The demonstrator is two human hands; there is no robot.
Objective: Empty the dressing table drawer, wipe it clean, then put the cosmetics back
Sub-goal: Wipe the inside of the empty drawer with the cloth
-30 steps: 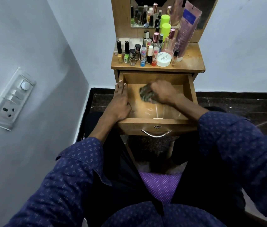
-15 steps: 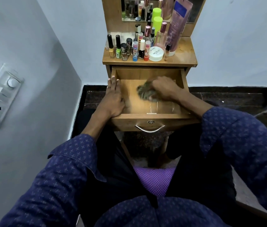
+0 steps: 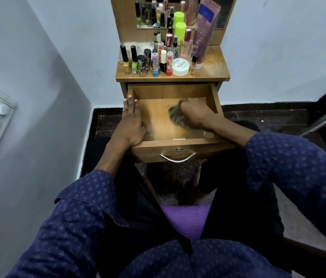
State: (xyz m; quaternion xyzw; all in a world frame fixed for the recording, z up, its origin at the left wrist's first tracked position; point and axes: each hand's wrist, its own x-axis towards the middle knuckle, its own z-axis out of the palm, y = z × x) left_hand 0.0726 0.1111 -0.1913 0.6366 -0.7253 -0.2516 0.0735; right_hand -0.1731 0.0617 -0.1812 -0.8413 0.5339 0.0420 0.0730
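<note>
Now | wooden drawer (image 3: 214,98) open, corner walls | left hand (image 3: 131,125) flat on rim | right hand (image 3: 195,113) gripping cloth (image 3: 175,116)

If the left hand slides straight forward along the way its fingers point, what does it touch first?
Probably the dressing table frame at the drawer opening. The left hand lies flat on the left wall of the drawer, fingers pointing toward the back. Depth is unclear.

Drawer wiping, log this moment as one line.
stage: wiping | right hand: grips cloth on drawer floor | left hand: rests on left wall | cosmetics: on tabletop
</note>
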